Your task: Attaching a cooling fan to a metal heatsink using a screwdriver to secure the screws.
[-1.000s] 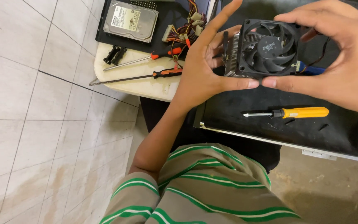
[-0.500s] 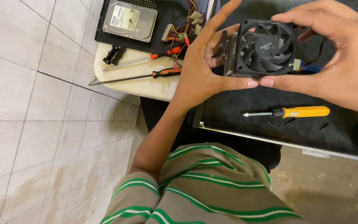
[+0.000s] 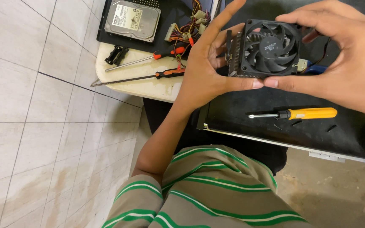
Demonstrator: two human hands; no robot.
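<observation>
Head view: a black cooling fan (image 3: 270,47) mounted on a finned heatsink is held up between both hands above a black metal case panel (image 3: 250,122). The left hand (image 3: 205,69) is closed on the fan's left edge, its thumb pressed under the lower rim and its forefinger stretched upward. The right hand (image 3: 343,63) is clamped on the right side, thumb beneath and fingers curled over the top. The two thumbs are nearly touching below the fan. A yellow-handled screwdriver (image 3: 294,113) is laid flat on the panel just under the fan. On the pale worktop (image 3: 148,86) to the left, two orange-and-black screwdrivers (image 3: 148,69) are seen side by side, near a small black clip (image 3: 118,55). A silver hard drive (image 3: 132,20) and a bundle of coloured cables (image 3: 186,27) are seen farther back.
</observation>
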